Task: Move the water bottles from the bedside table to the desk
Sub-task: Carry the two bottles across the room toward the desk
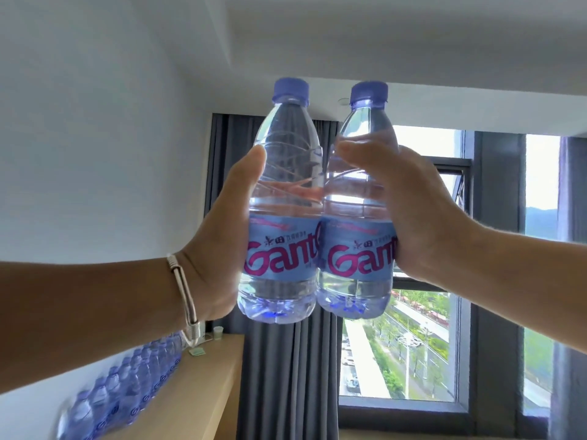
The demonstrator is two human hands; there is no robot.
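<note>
Two clear water bottles with purple caps and blue labels are held upright side by side, high in front of the window. My left hand [219,246] grips the left bottle [282,201] around its middle, thumb on the near side. My right hand [409,214] grips the right bottle [359,211], fingers wrapped over its front. The two bottles touch at the labels. Below left runs the wooden desk [203,385], with a row of several bottles [133,379] like these along the wall.
A small paper cup [218,332] and a small green packet [197,351] sit at the desk's far end. Grey curtains [279,376] hang beside the window [397,344]. A white wall is on the left.
</note>
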